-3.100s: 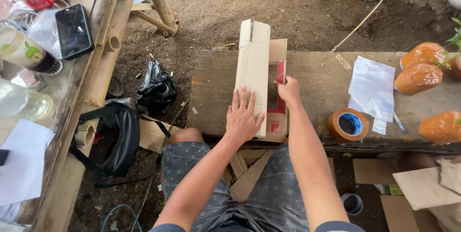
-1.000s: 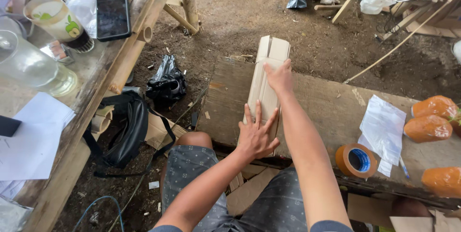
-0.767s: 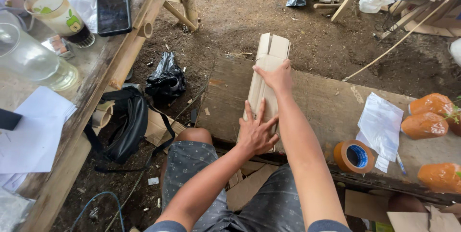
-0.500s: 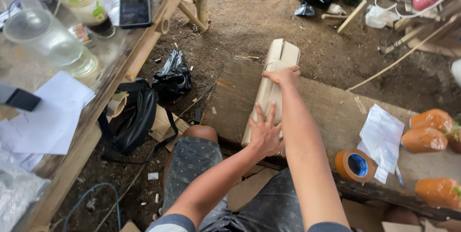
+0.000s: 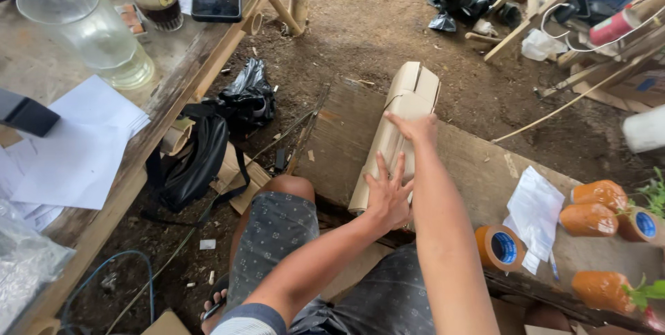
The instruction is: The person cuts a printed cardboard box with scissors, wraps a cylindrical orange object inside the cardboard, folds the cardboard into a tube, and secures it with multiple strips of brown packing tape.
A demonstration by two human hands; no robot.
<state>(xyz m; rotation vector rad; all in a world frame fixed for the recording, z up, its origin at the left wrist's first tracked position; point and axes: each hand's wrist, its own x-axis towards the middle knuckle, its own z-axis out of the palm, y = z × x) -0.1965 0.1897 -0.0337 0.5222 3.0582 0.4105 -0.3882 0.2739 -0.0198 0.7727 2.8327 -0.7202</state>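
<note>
Cardboard box (image 5: 402,134), folded flat, lies centre frame on the wooden bench (image 5: 478,169); your left hand (image 5: 388,193) presses it splayed flat, your right hand (image 5: 415,126) pins the far end, fingers open, gripping nothing

A rough wooden plank (image 5: 478,169) serves as the bench. A folded cardboard box (image 5: 398,134) lies flat across its left end. Toward the right, white paper sheets (image 5: 535,210) lie mid-plank, a roll of brown tape (image 5: 500,247) stands at the near edge, and orange wrapped bundles (image 5: 589,218) crowd the right end.
</note>
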